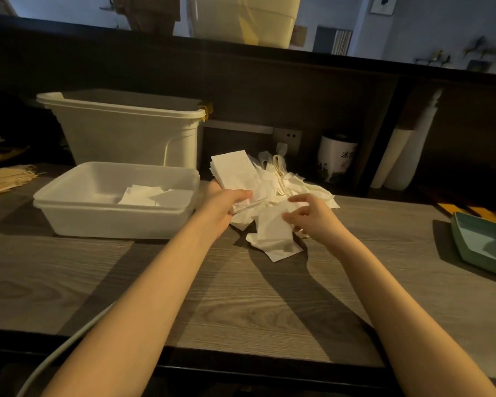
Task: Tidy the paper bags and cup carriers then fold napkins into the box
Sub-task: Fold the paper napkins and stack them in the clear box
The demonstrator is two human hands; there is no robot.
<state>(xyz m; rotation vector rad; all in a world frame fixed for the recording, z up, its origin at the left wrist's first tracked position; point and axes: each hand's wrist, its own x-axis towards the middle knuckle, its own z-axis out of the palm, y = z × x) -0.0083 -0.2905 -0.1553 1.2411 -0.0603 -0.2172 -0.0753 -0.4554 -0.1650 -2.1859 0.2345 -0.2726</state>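
Surface: a grey wood-grain counter [241, 296] is seen, backed by a dark raised ledge.
Napkin box: a shallow translucent white box [112, 222] is set on the counter at the left; a few flat napkins [155, 196] are laid inside against its right end.
Loose napkins: a rumpled white pile [295, 181] is heaped on the counter just right of the box, in front of a wall socket [287, 138].
Left hand [224, 204]: a thin folded stack of napkins [235, 170] is gripped between thumb and curled fingers; the stack is held tilted, rising away over the pile, just beside the box's right wall.
Right hand [312, 216]: fingers are bent over one napkin [272, 233] at the near edge of the pile; whether it is pinched or only touched cannot be told.
Bin: a tall cream plastic bin [132, 133] is stood directly behind the box.
Left edge: a bundle of pale wooden sticks [9, 179] is laid on the counter.
Right side: a white canister [337, 159] with dark characters is placed under the ledge, with white paper rolls [404, 156] leaned beside it; a green tray [484, 245] is seen at the counter's right edge.
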